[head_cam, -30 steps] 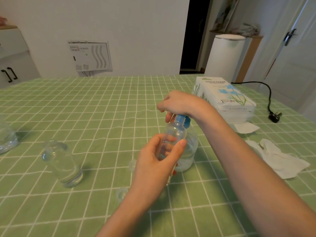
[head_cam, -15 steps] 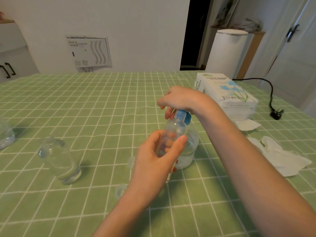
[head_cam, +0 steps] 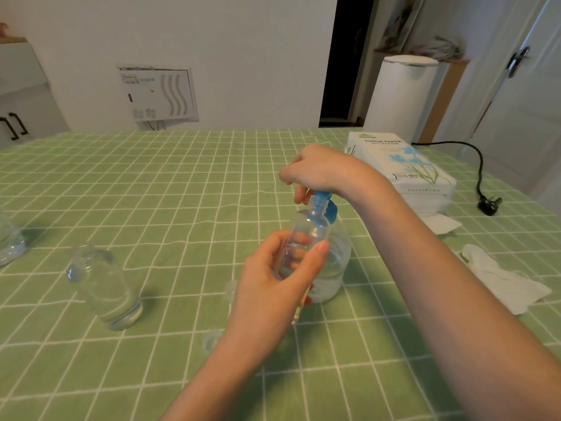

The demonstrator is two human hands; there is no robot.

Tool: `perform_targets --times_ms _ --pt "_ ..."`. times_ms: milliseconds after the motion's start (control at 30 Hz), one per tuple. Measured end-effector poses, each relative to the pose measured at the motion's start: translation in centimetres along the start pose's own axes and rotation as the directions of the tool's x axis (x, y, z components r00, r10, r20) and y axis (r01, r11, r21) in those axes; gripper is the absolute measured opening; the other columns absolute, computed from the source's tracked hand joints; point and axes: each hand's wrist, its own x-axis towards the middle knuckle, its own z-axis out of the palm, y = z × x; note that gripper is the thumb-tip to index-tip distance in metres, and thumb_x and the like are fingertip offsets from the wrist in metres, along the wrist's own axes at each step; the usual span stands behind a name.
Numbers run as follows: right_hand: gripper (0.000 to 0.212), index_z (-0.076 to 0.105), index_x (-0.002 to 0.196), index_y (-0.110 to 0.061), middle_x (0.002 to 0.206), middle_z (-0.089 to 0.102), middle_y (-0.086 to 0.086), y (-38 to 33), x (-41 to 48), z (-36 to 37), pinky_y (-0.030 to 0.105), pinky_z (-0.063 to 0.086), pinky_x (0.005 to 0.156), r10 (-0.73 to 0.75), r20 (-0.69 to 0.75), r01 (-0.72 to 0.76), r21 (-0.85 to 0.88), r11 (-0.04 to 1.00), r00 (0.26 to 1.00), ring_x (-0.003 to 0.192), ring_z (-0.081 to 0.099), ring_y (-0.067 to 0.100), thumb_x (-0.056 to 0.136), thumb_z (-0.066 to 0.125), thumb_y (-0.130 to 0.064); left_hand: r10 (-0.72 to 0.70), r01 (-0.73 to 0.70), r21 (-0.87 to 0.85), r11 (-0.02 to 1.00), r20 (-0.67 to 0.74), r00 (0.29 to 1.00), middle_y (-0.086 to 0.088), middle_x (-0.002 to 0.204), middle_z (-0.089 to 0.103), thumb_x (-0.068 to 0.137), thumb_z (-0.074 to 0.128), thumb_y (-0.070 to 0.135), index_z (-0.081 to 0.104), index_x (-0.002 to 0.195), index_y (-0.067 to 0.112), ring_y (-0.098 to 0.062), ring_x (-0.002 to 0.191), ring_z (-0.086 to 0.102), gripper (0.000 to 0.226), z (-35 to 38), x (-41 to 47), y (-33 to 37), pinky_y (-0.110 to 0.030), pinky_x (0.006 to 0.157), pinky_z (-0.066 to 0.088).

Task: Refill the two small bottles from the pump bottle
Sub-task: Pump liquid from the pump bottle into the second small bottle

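- Our left hand [head_cam: 273, 284] is wrapped round one small bottle [head_cam: 306, 235], thumb on the near side and fingers behind the clear wall.
- Our right hand [head_cam: 321, 171] sits on top of the pump bottle [head_cam: 337, 262], fingers curled down over the blue pump head [head_cam: 329, 208]. We can't tell how far down it's pressed.
- The bit that matters: the small bottle's long axis is roughly upright, leaning a little. Its open neck is right up at the blue spout, just in front of the pump bottle.
- Whether the mouth is exactly under the nozzle, we can't say, since the right hand hides it.
- The hands are close, right one higher and farther out.
- The second small bottle [head_cam: 103, 287] stands well off to the left on the table [head_cam: 151, 183], nearer our left hand. We reckon it's next.
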Motion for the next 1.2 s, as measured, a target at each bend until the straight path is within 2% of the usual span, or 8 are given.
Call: perform_targets --times_ms 200,367,467,600,733,933,1067,1200 --pt "0.036 0.063 0.110 -0.001 0.107 0.070 0.019 0.2 0.1 0.4 0.034 0.049 0.077 0.015 0.028 -0.016 0.053 0.998 1.000 0.081 0.060 0.021 0.089 0.049 -0.027 0.000 0.000 -0.005 1.000 0.009 1.000 0.010 0.064 0.065 0.063 0.064 0.048 0.065 0.084 0.020 -0.001 0.053 0.054 0.036 0.0 -0.1 0.1 -0.016 0.048 0.047" --pt "0.035 0.062 0.112 -0.002 0.109 0.069 0.017 0.4 0.0 1.0 0.030 0.043 0.068 0.045 0.072 -0.049 0.053 0.997 0.996 0.085 0.062 0.027 0.091 0.049 -0.026 -0.013 0.013 0.005 1.000 0.000 1.000 0.009 0.063 0.063 0.061 0.065 0.050 0.064 0.082 0.018 -0.003 0.052 0.053 0.038 0.0 -0.2 -0.2 -0.016 0.046 0.046" --pt "0.035 0.062 0.111 -0.001 0.106 0.069 0.016 0.4 -0.1 1.1 0.033 0.048 0.075 0.040 0.053 -0.043 0.057 0.997 0.998 0.100 0.065 0.031 0.091 0.049 -0.027 -0.008 0.008 0.007 1.000 0.002 1.000 0.008 0.064 0.062 0.061 0.065 0.050 0.064 0.083 0.018 -0.004 0.052 0.053 0.039 -0.1 -0.2 -0.3 -0.015 0.047 0.046" --pt "0.035 0.060 0.111 -0.001 0.105 0.070 0.017 0.1 -0.2 0.5 0.039 0.051 0.087 0.019 0.026 -0.020 0.042 0.999 0.999 0.097 0.066 0.031 0.090 0.049 -0.028 0.000 0.000 0.010 1.000 0.010 1.000 0.008 0.065 0.064 0.064 0.065 0.048 0.065 0.086 0.019 -0.003 0.054 0.054 0.036 -0.1 -0.1 -0.1 -0.016 0.049 0.047" --pt "0.035 0.060 0.111 -0.002 0.103 0.070 0.015 -0.1 -0.1 0.1 0.039 0.052 0.085 0.008 0.009 -0.008 0.032 0.999 1.000 0.100 0.066 0.031 0.090 0.051 -0.029 0.005 -0.005 -0.008 1.000 0.012 1.000 0.011 0.065 0.065 0.066 0.065 0.047 0.065 0.086 0.019 0.000 0.054 0.055 0.034 0.0 0.0 0.0 -0.014 0.049 0.045" --pt "0.033 0.060 0.112 -0.006 0.106 0.070 0.012 -0.1 -0.1 0.3 0.024 0.038 0.057 0.047 0.043 -0.048 0.031 0.998 0.998 0.099 0.067 0.026 0.090 0.052 -0.030 0.008 -0.008 0.000 1.000 -0.002 1.000 0.009 0.064 0.063 0.064 0.065 0.048 0.065 0.083 0.020 -0.002 0.055 0.054 0.034 0.0 0.0 0.1 -0.015 0.049 0.045" --pt "0.033 0.059 0.111 -0.002 0.108 0.069 0.016 0.3 -0.1 0.9 0.030 0.044 0.066 0.066 0.080 -0.072 0.069 0.995 0.995 0.083 0.062 0.026 0.090 0.053 -0.026 -0.007 0.007 0.007 1.000 0.001 1.000 0.004 0.064 0.061 0.065 0.066 0.046 0.064 0.083 0.015 -0.007 0.054 0.051 0.036 0.0 -0.3 0.0 -0.018 0.047 0.046" --pt "0.033 0.060 0.112 -0.002 0.105 0.070 0.015 0.3 -0.2 1.1 0.032 0.047 0.072 0.062 0.057 -0.065 0.057 0.996 0.996 0.098 0.067 0.029 0.091 0.051 -0.026 -0.018 0.018 0.007 1.000 -0.009 1.000 0.007 0.062 0.062 0.062 0.066 0.047 0.064 0.084 0.015 -0.005 0.052 0.051 0.038 -0.1 -0.3 0.0 -0.017 0.046 0.046"
